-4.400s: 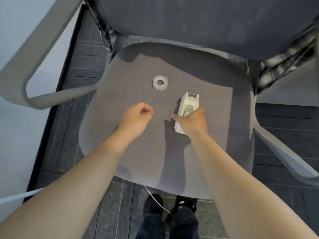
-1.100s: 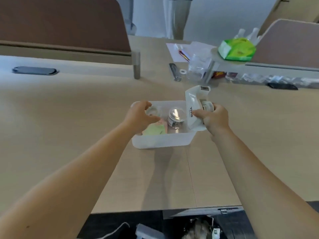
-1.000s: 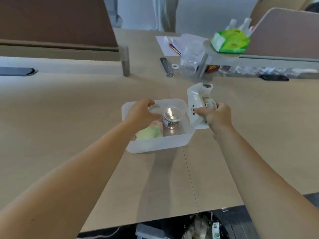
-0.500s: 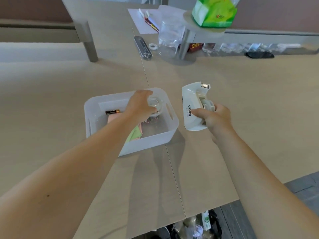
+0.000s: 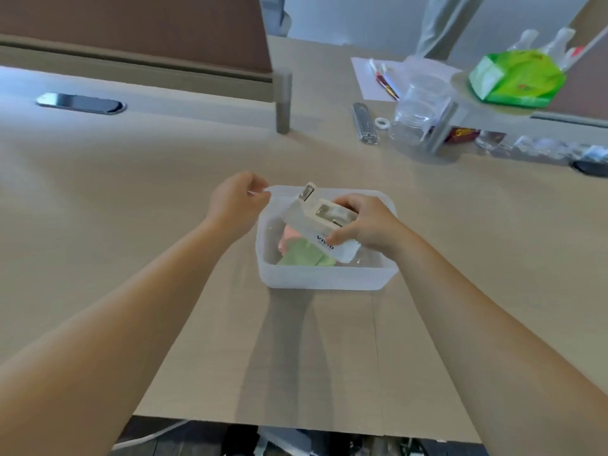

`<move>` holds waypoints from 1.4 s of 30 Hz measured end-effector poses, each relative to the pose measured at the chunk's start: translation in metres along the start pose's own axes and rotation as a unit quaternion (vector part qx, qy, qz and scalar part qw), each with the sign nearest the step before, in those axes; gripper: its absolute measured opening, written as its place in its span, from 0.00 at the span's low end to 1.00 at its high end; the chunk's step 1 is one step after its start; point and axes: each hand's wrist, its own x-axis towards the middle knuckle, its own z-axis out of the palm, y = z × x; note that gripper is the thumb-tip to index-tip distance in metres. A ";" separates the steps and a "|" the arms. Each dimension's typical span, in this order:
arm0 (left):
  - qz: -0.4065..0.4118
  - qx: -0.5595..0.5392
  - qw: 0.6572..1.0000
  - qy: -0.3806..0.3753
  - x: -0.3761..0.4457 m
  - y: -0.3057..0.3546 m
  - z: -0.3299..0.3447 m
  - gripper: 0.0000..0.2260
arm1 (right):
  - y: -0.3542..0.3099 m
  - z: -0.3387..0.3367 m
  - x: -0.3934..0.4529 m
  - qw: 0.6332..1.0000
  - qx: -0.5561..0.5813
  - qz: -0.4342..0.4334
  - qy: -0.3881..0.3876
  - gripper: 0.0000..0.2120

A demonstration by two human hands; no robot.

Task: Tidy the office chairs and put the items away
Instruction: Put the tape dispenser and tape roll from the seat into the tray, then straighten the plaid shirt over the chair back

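A translucent white bin point(image 5: 325, 278) stands on the wooden desk point(image 5: 131, 209) in front of me. My right hand point(image 5: 365, 225) grips a white tape dispenser point(image 5: 317, 225) and holds it tilted over the bin, partly inside it. Pink and green sticky notes point(image 5: 302, 253) lie in the bin under the dispenser. My left hand point(image 5: 235, 200) pinches the bin's far left rim with curled fingers. The roll of tape and the small jar are hidden from view.
At the back right stand a clear plastic jar point(image 5: 416, 118), a small tape roll point(image 5: 381, 122), a metal stapler-like bar point(image 5: 363, 125), papers and a green packet point(image 5: 516, 79) on a raised shelf. A brown divider panel point(image 5: 131, 31) runs along the back left. The desk's front edge is near me.
My right hand moved the tape dispenser from beside the bin to over and into it. My left hand came out of the bin and now holds its rim.
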 end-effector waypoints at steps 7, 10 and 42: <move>-0.037 -0.017 0.999 0.013 0.003 -0.041 -0.023 0.11 | 0.000 0.034 0.033 0.978 -0.161 0.047 -0.127 0.28; -0.035 -0.015 0.999 -0.001 0.007 -0.051 -0.024 0.11 | 0.007 0.043 0.041 0.960 -0.225 0.069 -0.153 0.29; -0.169 0.023 0.918 0.359 -0.352 -0.073 -0.271 0.11 | -0.209 0.265 -0.211 0.926 0.120 -0.235 -0.270 0.10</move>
